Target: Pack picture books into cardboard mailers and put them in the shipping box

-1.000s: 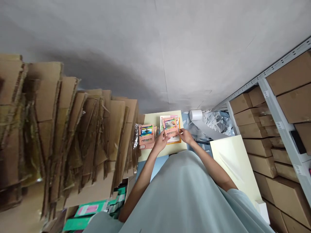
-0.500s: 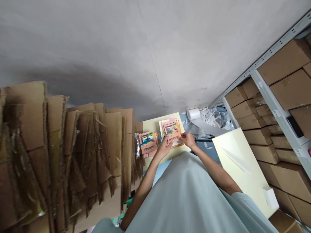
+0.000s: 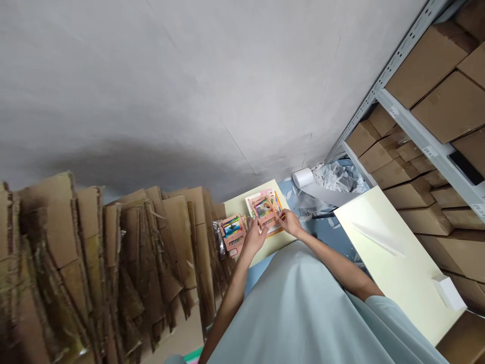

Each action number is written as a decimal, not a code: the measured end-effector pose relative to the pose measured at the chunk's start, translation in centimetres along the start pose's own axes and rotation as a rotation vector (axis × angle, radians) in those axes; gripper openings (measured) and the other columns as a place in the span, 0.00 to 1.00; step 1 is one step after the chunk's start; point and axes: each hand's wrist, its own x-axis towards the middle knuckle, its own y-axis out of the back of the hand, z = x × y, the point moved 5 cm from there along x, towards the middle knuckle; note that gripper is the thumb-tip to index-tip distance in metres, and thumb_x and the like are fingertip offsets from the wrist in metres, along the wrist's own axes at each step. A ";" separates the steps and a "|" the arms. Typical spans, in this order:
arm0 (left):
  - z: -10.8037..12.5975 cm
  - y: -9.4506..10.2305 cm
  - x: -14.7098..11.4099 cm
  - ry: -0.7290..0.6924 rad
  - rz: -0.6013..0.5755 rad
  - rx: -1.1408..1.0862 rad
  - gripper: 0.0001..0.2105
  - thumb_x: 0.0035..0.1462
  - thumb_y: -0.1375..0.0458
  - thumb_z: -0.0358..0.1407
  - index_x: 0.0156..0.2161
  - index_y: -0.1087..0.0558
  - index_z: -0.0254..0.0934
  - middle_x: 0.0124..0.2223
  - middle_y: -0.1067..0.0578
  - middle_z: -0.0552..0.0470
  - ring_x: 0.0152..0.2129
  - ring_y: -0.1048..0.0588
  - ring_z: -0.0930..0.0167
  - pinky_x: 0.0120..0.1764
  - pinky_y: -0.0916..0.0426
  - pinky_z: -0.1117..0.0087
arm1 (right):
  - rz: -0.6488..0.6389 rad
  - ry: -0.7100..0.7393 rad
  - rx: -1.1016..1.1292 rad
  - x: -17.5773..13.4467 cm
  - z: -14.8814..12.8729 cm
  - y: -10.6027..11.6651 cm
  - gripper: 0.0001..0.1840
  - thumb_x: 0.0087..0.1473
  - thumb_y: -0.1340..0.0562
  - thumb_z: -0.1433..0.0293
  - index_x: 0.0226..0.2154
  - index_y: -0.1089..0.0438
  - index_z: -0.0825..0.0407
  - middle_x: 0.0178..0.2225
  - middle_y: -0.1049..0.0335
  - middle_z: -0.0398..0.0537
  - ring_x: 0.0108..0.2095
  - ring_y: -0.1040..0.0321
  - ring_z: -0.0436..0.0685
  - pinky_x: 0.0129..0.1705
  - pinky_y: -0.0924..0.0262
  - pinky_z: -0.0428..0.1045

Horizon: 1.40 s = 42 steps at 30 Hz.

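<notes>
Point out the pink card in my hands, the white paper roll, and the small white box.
Pink card [image 3: 262, 208]: head view, on its printed picture.
White paper roll [image 3: 303, 178]: head view, on its rolled body.
Small white box [image 3: 451, 291]: head view, on its broad visible face.

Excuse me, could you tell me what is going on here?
A person holds a pink card with a rainbow-framed picture, the left hand at its lower left and the right hand at its lower right. The held card is above printed sheets on a pale yellow table. A similar pink card lies to the left.
</notes>
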 end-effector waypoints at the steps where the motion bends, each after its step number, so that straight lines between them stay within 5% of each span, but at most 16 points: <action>1: 1.4 0.4 -0.1 -0.042 0.044 0.069 0.29 0.63 0.38 0.43 0.67 0.30 0.39 0.71 0.30 0.33 0.74 0.37 0.49 0.74 0.45 0.38 | -0.012 0.017 0.029 -0.3 -0.2 0.4 0.01 0.64 0.34 0.69 0.40 0.25 0.50 0.41 0.18 0.50 0.39 0.23 0.59 0.44 0.34 0.49; 5: 8.2 0.3 0.5 -0.295 0.010 0.236 0.26 0.68 0.42 0.39 0.69 0.29 0.44 0.78 0.37 0.41 0.79 0.48 0.51 0.78 0.55 0.42 | 0.026 0.113 0.137 -2.4 0.0 4.2 0.04 0.66 0.37 0.69 0.41 0.25 0.48 0.37 0.18 0.46 0.36 0.24 0.58 0.42 0.35 0.49; 9: 13.1 -3.2 2.2 -0.462 -0.196 0.314 0.16 0.71 0.43 0.39 0.57 0.19 0.45 0.65 0.21 0.43 0.70 0.33 0.49 0.77 0.58 0.40 | 0.199 0.157 0.230 -6.9 2.5 10.7 0.11 0.68 0.40 0.62 0.42 0.23 0.47 0.38 0.18 0.46 0.36 0.25 0.58 0.42 0.35 0.49; 15: 18.1 -15.0 2.4 -0.609 -0.686 0.278 0.11 0.72 0.43 0.42 0.46 0.17 0.43 0.46 0.15 0.44 0.46 0.21 0.57 0.59 0.30 0.54 | 0.604 -0.068 0.362 -16.6 10.5 19.5 0.20 0.67 0.37 0.51 0.43 0.18 0.47 0.40 0.17 0.49 0.38 0.26 0.58 0.44 0.31 0.52; 19: 21.9 -22.8 -0.2 -0.668 -0.855 0.211 0.11 0.71 0.42 0.43 0.43 0.18 0.42 0.43 0.15 0.47 0.42 0.20 0.61 0.50 0.27 0.61 | 0.881 -0.230 0.600 -23.4 17.8 22.4 0.28 0.59 0.31 0.45 0.50 0.20 0.49 0.50 0.17 0.56 0.44 0.23 0.61 0.47 0.27 0.56; 22: 24.0 -27.6 -2.1 -0.581 -0.843 0.102 0.13 0.69 0.39 0.46 0.43 0.18 0.40 0.43 0.15 0.46 0.40 0.19 0.63 0.48 0.26 0.62 | 1.045 -0.333 0.772 -28.0 23.2 22.8 0.39 0.50 0.26 0.40 0.55 0.23 0.49 0.59 0.20 0.63 0.52 0.22 0.66 0.51 0.25 0.60; 25: 24.7 -32.8 -3.8 -0.310 -0.852 -0.069 0.21 0.61 0.32 0.55 0.42 0.17 0.37 0.41 0.14 0.44 0.37 0.18 0.63 0.45 0.24 0.63 | 1.048 -0.360 0.951 -31.0 27.3 22.2 0.45 0.45 0.23 0.38 0.56 0.24 0.50 0.58 0.20 0.65 0.53 0.21 0.67 0.55 0.25 0.63; 29: 25.4 -40.0 -7.3 -0.006 -0.881 -0.241 0.30 0.47 0.25 0.61 0.42 0.17 0.35 0.42 0.14 0.42 0.40 0.17 0.62 0.49 0.23 0.62 | 0.937 -0.271 1.126 -33.3 30.7 22.6 0.42 0.48 0.22 0.41 0.56 0.24 0.48 0.51 0.16 0.58 0.50 0.19 0.65 0.57 0.26 0.61; 33: 27.4 -45.6 -11.0 0.081 -0.917 -0.249 0.32 0.44 0.23 0.62 0.43 0.17 0.35 0.41 0.14 0.43 0.40 0.17 0.63 0.48 0.23 0.64 | 1.030 -0.256 1.128 -36.0 34.3 25.9 0.34 0.48 0.22 0.42 0.47 0.21 0.48 0.39 0.17 0.50 0.41 0.20 0.61 0.50 0.25 0.57; 37: 30.4 -49.0 -13.0 0.043 -0.976 -0.210 0.29 0.47 0.24 0.60 0.42 0.18 0.37 0.42 0.15 0.45 0.41 0.18 0.64 0.49 0.24 0.65 | 1.066 -0.234 1.134 -37.9 36.9 29.5 0.30 0.50 0.23 0.45 0.46 0.21 0.49 0.33 0.20 0.46 0.35 0.23 0.57 0.44 0.26 0.54; 42: 33.2 -50.8 -12.8 -0.026 -1.062 -0.169 0.25 0.51 0.25 0.57 0.42 0.20 0.38 0.43 0.17 0.46 0.42 0.19 0.65 0.49 0.25 0.66 | 1.106 -0.208 1.085 -38.6 37.1 32.7 0.22 0.54 0.25 0.48 0.39 0.20 0.48 0.37 0.20 0.48 0.36 0.25 0.56 0.44 0.27 0.53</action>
